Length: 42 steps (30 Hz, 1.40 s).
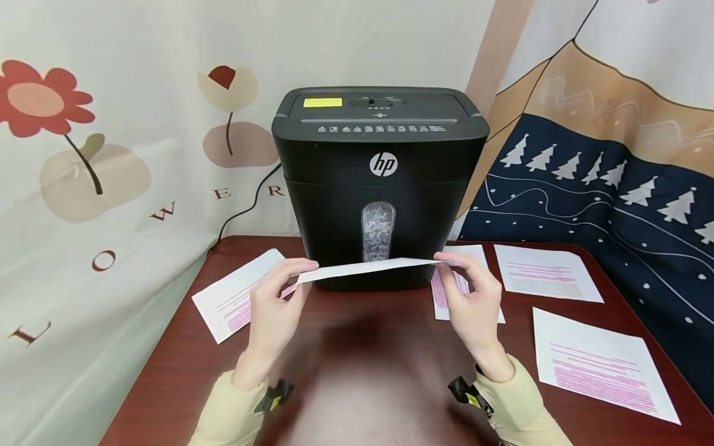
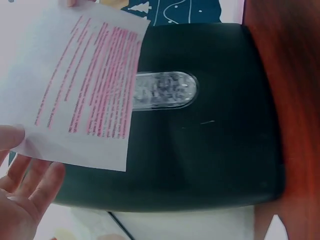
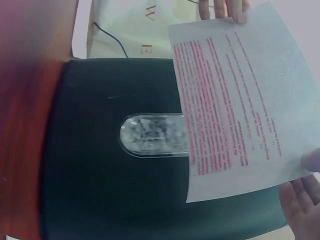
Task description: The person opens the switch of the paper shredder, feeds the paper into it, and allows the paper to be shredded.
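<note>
Between both hands a sheet of paper (image 1: 368, 268) is held in the air, seen nearly edge-on in the head view. My left hand (image 1: 277, 313) pinches its left edge, thumb against fingers. The right hand (image 1: 470, 297) pinches the opposite edge. In the left wrist view the sheet (image 2: 80, 90) shows printed lines marked in pink, and the same print appears on the sheet (image 3: 240, 110) in the right wrist view. Just behind the paper stands a black HP paper shredder (image 1: 329, 210), its clear window (image 1: 378, 229) showing shredded bits.
Pink-marked sheets lie on the brown table (image 1: 357, 365): one at the left (image 1: 231, 300), one partly behind the right hand (image 1: 440, 303), one at the back right (image 1: 549, 272) and one at the front right (image 1: 605, 365). A black cord (image 1: 245, 210) runs left of the shredder.
</note>
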Tool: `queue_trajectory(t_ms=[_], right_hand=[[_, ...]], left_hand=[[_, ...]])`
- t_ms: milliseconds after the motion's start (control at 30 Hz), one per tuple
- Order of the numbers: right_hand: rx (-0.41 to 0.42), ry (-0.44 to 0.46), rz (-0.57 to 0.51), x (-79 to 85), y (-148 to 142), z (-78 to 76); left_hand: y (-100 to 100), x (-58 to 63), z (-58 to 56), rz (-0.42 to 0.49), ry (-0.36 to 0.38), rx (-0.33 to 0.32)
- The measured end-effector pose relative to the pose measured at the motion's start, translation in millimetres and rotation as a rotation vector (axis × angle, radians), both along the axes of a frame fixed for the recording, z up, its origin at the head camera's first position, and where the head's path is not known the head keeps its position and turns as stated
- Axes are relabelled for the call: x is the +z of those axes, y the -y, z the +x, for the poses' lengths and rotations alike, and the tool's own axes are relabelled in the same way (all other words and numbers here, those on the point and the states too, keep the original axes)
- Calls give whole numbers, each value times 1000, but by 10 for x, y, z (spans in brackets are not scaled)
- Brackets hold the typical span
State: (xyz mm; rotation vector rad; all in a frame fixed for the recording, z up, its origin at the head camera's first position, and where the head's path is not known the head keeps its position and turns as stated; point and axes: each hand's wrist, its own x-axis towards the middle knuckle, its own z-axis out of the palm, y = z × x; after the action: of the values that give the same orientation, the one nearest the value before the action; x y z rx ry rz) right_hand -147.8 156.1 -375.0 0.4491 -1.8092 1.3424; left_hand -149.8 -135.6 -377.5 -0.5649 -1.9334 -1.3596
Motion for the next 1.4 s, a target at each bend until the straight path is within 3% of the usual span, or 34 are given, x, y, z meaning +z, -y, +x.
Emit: queue_trajectory(t_ms=[233,500,867,1133,1400], right_hand=[[-16,-113,-44,294,-7,8],[33,-291,-99,679,-25,-26],[26,-465,-154,1222,34,-106],[35,-468,-141,1515,-26,-258],[60,-421,-92,1669,-76,-397]], left_hand=[[-60,274,-44,15,-123,-2],[-115,658,-78,51,-269,20],[-227,1133,-141,174,-430,-25],[-280,1425,-308,179,-488,-3],[-262,1587,-480,153,-460,1]])
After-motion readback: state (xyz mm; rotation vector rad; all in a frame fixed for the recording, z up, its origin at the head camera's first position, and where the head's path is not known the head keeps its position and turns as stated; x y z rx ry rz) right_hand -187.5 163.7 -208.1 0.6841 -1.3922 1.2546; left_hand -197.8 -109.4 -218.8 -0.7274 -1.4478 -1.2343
